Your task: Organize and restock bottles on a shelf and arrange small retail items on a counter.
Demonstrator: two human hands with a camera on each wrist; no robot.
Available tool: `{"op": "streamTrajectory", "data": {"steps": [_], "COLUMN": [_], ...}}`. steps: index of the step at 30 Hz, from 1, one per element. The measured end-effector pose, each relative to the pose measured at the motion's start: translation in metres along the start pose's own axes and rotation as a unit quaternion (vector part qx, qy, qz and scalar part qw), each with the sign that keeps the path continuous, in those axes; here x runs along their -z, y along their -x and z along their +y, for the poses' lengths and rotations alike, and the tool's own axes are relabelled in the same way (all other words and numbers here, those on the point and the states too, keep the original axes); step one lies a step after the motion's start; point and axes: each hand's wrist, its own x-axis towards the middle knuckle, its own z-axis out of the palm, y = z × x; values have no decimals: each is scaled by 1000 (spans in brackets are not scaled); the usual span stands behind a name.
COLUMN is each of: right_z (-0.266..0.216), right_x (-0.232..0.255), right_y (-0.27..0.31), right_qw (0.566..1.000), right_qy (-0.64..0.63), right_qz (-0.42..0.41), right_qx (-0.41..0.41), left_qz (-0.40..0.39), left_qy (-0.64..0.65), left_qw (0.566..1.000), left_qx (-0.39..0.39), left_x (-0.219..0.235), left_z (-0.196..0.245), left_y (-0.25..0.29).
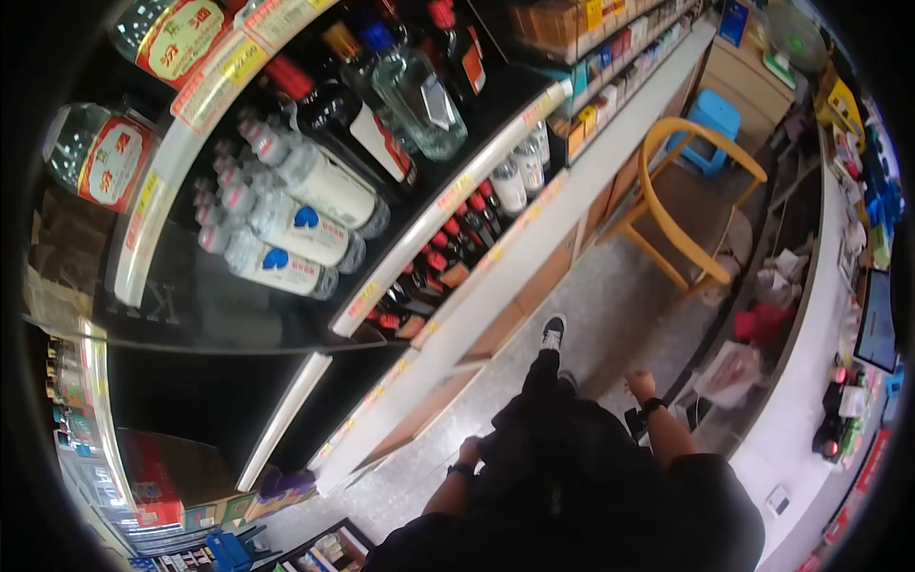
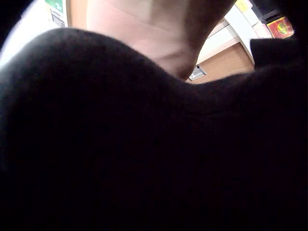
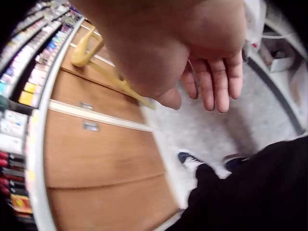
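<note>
My right hand [image 3: 202, 53] hangs over the grey floor with relaxed fingers and nothing in it. In the head view the right hand [image 1: 640, 385] is ahead of my body, on the side of the long counter [image 1: 801, 419]. My left hand [image 1: 470, 450] hangs low beside my dark clothing, near the cabinet base under the shelves, its fingers loosely curled. No object shows in it. In the left wrist view, dark cloth [image 2: 120, 134] covers most of the picture and hides the fingers; only part of the left hand [image 2: 144, 26] shows.
Shelves [image 1: 448, 205] with clear bottles [image 1: 286, 238] and dark bottles [image 1: 353, 124] line the left. A wooden armchair [image 1: 658, 238] stands in the aisle ahead, with a blue stool [image 1: 710, 129] behind it. Cardboard boxes [image 1: 181, 477] sit at the lower left.
</note>
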Motion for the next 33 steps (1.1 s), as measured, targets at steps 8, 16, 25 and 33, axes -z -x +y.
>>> {"op": "streamTrajectory", "data": {"steps": [8,16,25,33], "right_z": [224,111,-142,-109], "right_x": [-157,-132,-157,-266], "right_y": [104,80,217,366], "right_qw": [915,983,976,996], "right_qy": [366,36,-133,-69], "right_qz": [-105,54,171,37], "right_qx": [135,172,-26,35], "left_qz": [94,62,-16,9], "left_qy": [117,187,-165,-208], "left_qw": [986,977,978,966], "left_qx": [68,86,-130,-152], "left_x": [-11,0,-33,-22], "left_z": [-35,-57,-300,-368], "left_y": [-6,23,69,137]}}
